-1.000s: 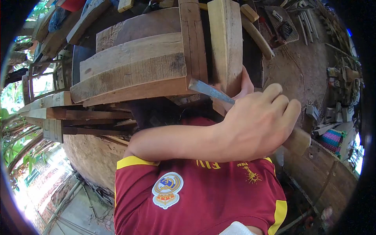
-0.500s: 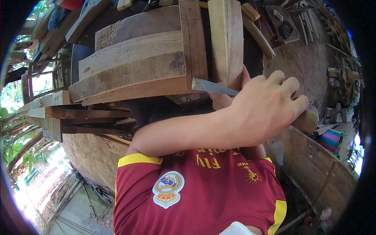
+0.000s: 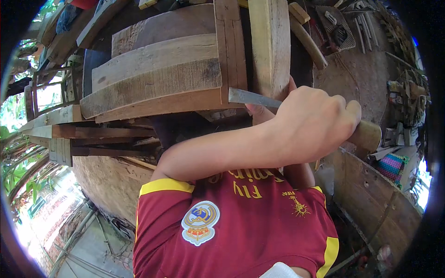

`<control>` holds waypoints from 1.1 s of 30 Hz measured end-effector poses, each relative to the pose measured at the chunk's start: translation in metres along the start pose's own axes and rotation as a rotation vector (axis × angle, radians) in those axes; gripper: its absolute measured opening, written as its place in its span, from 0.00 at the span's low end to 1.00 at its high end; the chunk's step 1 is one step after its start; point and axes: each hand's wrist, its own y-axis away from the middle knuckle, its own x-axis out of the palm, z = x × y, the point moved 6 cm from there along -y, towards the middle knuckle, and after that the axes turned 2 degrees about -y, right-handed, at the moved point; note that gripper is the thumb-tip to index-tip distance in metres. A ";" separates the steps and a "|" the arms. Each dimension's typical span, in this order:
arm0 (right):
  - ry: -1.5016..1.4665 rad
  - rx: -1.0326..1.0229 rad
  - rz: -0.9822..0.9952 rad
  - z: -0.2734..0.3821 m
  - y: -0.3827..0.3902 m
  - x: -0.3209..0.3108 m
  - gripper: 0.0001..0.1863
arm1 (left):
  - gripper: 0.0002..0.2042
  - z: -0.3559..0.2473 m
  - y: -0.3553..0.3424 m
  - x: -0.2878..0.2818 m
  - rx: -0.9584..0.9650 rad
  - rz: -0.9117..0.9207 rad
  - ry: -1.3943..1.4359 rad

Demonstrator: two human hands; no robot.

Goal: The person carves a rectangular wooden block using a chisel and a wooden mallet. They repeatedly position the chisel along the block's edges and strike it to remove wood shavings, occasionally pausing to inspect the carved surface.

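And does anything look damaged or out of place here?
Mainly a dark patch on the right end of the front curved timber: it stands out against the paler face. Stain or damage, I cannot tell.

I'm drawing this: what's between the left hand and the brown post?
The chisel blade, with part of the right hand behind it, in the head view.

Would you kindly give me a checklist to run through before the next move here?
1. Left hand closed around the flat-bladed tool: ok.
2. Right hand securely gripping the pale beam: cannot tell; digits show on both sides, the rest is hidden.
3. Blade tip clear of the pencil-marked brown timber: cannot tell; they overlap in this view.
4. Right-hand fingers well away from the blade: not ok, I'd judge; they appear right beside it.
5. Wooden handle in view beyond the left hand: ok.
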 end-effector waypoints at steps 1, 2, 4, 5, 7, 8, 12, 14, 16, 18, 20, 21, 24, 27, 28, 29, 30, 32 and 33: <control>0.000 -0.005 0.000 0.000 -0.001 0.000 0.46 | 0.07 0.000 0.000 -0.001 -0.005 -0.005 0.009; -0.001 -0.007 0.000 0.000 -0.001 0.000 0.46 | 0.07 0.000 -0.001 -0.001 -0.010 -0.005 0.013; 0.000 -0.010 0.003 0.000 -0.001 0.000 0.46 | 0.07 0.000 -0.001 -0.002 -0.021 -0.011 0.017; -0.001 -0.011 0.001 0.000 -0.001 0.000 0.46 | 0.07 0.000 -0.001 -0.003 -0.027 -0.015 0.017; 0.001 -0.017 0.000 0.000 -0.001 0.000 0.46 | 0.07 0.000 -0.001 -0.004 -0.032 -0.020 0.027; -0.001 -0.018 0.001 0.001 -0.002 0.000 0.46 | 0.08 0.000 0.000 -0.005 -0.033 -0.021 0.037; 0.006 -0.022 -0.002 0.001 -0.002 -0.001 0.46 | 0.09 -0.001 0.000 -0.005 -0.050 -0.011 0.055; 0.006 -0.022 -0.001 0.001 -0.002 -0.001 0.46 | 0.10 -0.001 0.001 -0.005 -0.052 -0.001 0.076; 0.004 -0.025 0.001 0.001 -0.002 -0.001 0.46 | 0.11 -0.001 0.001 -0.005 -0.062 0.020 0.077; 0.003 -0.024 0.002 0.000 -0.002 -0.001 0.47 | 0.12 0.000 0.000 -0.003 -0.078 0.049 0.063; 0.007 -0.027 0.001 0.000 -0.002 0.000 0.47 | 0.12 0.000 -0.001 -0.004 -0.085 0.051 0.067; 0.008 -0.029 0.001 0.001 -0.001 0.000 0.47 | 0.12 0.001 -0.001 -0.004 -0.090 0.062 0.064; 0.010 -0.030 0.000 0.001 -0.001 0.000 0.47 | 0.12 0.000 0.000 -0.007 -0.093 0.040 0.063; 0.011 -0.038 0.000 0.002 -0.002 0.000 0.47 | 0.12 0.001 0.000 -0.007 -0.094 0.048 0.058; 0.013 -0.039 0.000 0.001 -0.002 0.000 0.47 | 0.12 0.001 0.000 -0.007 -0.095 0.050 0.066; 0.014 -0.037 0.002 0.001 -0.002 0.000 0.47 | 0.12 0.001 0.000 -0.007 -0.095 0.051 0.070; 0.016 -0.042 0.000 0.001 -0.002 0.000 0.47 | 0.12 0.001 0.000 -0.006 -0.098 0.066 0.070; 0.018 -0.044 0.002 0.001 -0.003 0.001 0.47 | 0.12 0.001 0.000 -0.007 -0.098 0.052 0.070; 0.019 -0.047 0.000 0.002 -0.003 0.000 0.47 | 0.13 0.001 0.000 -0.007 -0.101 0.064 0.065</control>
